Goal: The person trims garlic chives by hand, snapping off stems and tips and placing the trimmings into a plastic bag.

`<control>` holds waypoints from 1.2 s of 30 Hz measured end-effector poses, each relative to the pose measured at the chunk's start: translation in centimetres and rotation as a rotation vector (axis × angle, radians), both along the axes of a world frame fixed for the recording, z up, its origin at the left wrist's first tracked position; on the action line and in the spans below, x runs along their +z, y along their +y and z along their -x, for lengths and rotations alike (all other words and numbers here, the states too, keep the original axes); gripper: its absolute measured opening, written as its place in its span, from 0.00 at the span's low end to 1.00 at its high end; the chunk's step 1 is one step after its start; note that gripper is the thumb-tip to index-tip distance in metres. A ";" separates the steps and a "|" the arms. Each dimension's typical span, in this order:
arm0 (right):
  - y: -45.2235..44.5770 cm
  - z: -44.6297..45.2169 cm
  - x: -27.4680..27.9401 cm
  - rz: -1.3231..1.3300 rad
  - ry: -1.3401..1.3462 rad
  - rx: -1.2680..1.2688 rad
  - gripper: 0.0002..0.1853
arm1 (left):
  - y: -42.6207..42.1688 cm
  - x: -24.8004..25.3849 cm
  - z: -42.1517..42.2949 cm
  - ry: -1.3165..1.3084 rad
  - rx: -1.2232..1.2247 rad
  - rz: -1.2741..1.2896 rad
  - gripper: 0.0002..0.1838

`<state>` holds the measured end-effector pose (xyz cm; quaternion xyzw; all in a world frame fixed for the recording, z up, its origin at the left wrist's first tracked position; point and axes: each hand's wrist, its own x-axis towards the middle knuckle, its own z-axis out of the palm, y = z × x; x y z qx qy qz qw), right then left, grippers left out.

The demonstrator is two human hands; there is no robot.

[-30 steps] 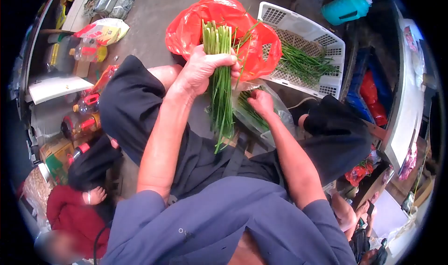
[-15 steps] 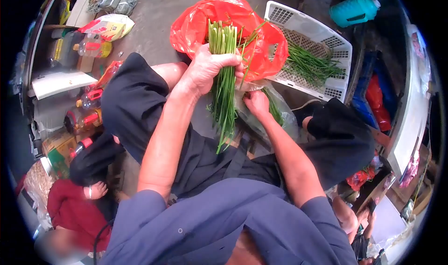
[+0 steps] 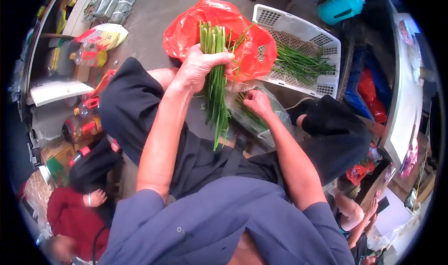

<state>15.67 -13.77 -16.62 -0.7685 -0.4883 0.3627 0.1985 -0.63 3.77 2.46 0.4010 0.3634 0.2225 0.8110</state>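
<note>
My left hand [image 3: 198, 69] is wrapped round a bunch of long green stalks [image 3: 216, 94] that look like chives. Their pale cut ends point up and away, while the thin leaves hang towards my lap. My right hand [image 3: 258, 104] has its fingers curled down onto more green stalks [image 3: 243, 100] lying in a clear plastic bag [image 3: 277, 107]; the fingertips are partly hidden. Just beyond both hands sits an open red plastic bag [image 3: 191, 29], with a few loose stalks [image 3: 239, 55] sticking up at its near side.
A white plastic crate [image 3: 298, 16] holding more green stalks stands behind right. A teal jug [image 3: 342, 7] lies past it. Bottles [image 3: 88, 55] and a white board [image 3: 60, 92] are at left. A person in a red sleeve [image 3: 70, 211] sits at lower left; another person's arm [image 3: 361, 227] shows at lower right.
My right hand has shifted slightly over the clear bag, and more of the stalks beside it show. My left hand keeps hold of the bunch. The whole view has moved a little.
</note>
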 end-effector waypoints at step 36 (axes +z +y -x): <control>4.0 -0.2 15.7 -0.254 0.946 -0.411 0.11 | -2.3 -1.8 -1.3 0.037 -0.224 -0.059 0.14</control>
